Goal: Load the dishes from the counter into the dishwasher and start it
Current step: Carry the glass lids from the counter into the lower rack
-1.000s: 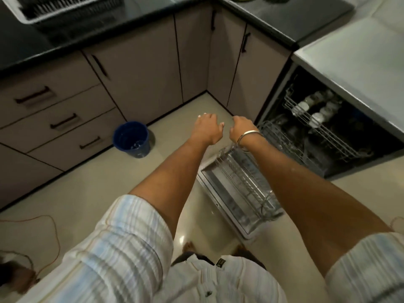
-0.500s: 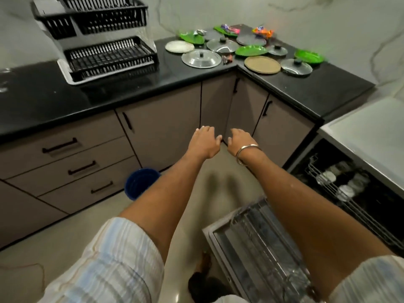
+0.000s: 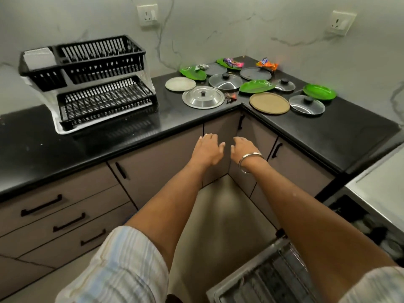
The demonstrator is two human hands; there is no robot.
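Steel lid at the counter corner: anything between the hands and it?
Nothing visible. Both hands, left and right, hang empty in front of the cabinets, below the counter edge. The steel lid lies near that edge just above them, with only a small wrapper to its right.

2 short sleeves are worn, rolled or cut above the elbows; the left sleeve (image 3: 122,265) and the right sleeve (image 3: 376,285) are made of pale fabric striped in light blue, white and cream. The forearms are left bare. 1 plain silver bangle (image 3: 249,159) is worn at the right wrist.
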